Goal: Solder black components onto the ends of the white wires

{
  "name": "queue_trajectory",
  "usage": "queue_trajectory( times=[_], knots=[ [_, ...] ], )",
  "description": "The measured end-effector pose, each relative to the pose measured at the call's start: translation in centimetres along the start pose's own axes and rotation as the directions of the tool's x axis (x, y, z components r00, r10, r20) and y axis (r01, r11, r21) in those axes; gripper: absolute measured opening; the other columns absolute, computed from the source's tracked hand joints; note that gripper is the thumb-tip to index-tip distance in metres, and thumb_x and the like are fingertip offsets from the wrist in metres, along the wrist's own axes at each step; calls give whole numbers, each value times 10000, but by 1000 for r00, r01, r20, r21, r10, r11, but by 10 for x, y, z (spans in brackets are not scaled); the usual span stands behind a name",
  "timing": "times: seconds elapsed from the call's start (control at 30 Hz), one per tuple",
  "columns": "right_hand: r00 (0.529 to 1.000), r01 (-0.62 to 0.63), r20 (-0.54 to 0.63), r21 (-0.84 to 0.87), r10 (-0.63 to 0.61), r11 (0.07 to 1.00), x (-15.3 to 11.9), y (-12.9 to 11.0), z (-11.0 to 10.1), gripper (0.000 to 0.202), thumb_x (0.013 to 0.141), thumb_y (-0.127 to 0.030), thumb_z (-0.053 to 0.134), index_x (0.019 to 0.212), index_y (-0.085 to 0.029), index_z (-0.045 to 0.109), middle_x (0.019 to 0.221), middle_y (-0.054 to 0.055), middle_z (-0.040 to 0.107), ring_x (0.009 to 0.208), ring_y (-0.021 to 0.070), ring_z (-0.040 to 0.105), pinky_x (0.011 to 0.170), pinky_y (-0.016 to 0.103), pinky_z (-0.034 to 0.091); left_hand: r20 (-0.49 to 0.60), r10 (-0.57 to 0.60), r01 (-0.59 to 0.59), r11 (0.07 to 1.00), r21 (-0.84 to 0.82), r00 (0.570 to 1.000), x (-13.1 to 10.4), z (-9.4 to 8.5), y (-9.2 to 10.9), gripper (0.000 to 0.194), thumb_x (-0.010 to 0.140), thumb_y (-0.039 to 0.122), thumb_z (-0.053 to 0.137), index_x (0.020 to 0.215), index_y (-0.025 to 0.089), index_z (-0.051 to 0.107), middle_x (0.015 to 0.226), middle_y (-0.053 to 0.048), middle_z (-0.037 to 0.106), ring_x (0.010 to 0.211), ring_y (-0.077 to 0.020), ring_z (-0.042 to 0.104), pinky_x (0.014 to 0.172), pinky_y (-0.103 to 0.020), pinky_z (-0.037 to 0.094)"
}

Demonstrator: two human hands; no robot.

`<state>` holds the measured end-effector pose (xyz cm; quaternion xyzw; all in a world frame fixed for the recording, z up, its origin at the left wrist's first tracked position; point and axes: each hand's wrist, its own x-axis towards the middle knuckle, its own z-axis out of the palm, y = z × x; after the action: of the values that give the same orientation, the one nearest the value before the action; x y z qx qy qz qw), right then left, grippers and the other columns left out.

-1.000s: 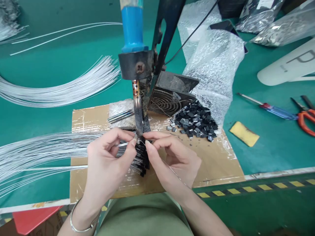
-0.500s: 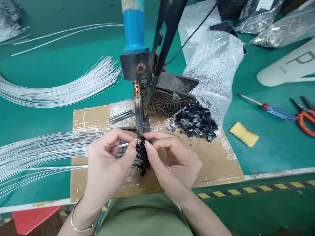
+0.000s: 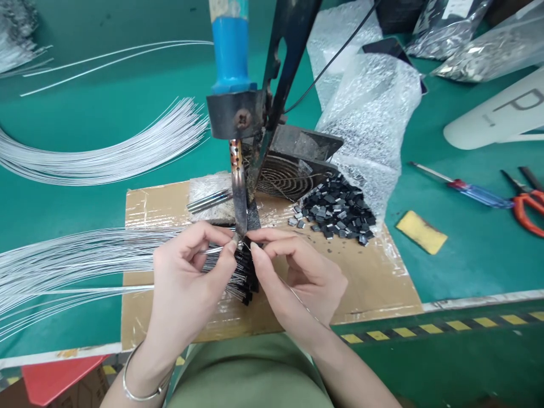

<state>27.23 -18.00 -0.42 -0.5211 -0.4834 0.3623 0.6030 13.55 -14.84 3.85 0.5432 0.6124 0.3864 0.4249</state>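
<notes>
A soldering iron [image 3: 238, 187] with a blue handle hangs tip-down in a black stand over a taped cardboard sheet [image 3: 374, 277]. My left hand [image 3: 187, 277] pinches a thin silver wire [image 3: 85, 290] and holds its end right under the iron's tip. My right hand [image 3: 293, 272] pinches a thin solder wire [image 3: 302, 300] and touches it to the same spot. Under my fingers lies a row of small black parts [image 3: 247, 279] with wires attached. What sits exactly at the tip is hidden by my fingertips.
A heap of small black parts [image 3: 335, 211] lies right of the iron beside bubble wrap [image 3: 374, 113] and a fan grille [image 3: 284, 175]. Bundles of silver wires [image 3: 106, 153] spread on the left. A yellow sponge [image 3: 421, 231], screwdriver [image 3: 463, 187] and orange-handled scissors [image 3: 529, 207] lie right.
</notes>
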Motion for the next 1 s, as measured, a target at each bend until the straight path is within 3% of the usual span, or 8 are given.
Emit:
queue_trajectory(
  times=[0.3,0.5,1.0],
  knots=[
    [1000,19,-5,-46,-19,999,1,0,1,165,928,-97,708,836,-234,708,994,46,809,911,201,774,850,347,613,-60,-60,61,998,13,996,-4,3,2,85,805,177,772,739,202,723,806,-19,759,764,-167,689,588,-230,505],
    [1000,23,-9,-26,-24,999,1,0,0,179,913,-67,717,844,-233,714,996,36,804,923,189,769,865,337,606,-83,-92,92,996,-12,992,-6,5,5,100,807,175,767,731,207,712,814,-7,766,783,-157,697,644,-225,526],
    [999,38,-22,-37,-38,999,1,0,3,176,913,-76,720,838,-236,715,989,39,805,916,194,770,855,342,611,-89,-69,70,997,12,994,-7,5,6,101,818,180,762,736,216,714,832,-10,777,773,-165,700,613,-254,497]
  ],
)
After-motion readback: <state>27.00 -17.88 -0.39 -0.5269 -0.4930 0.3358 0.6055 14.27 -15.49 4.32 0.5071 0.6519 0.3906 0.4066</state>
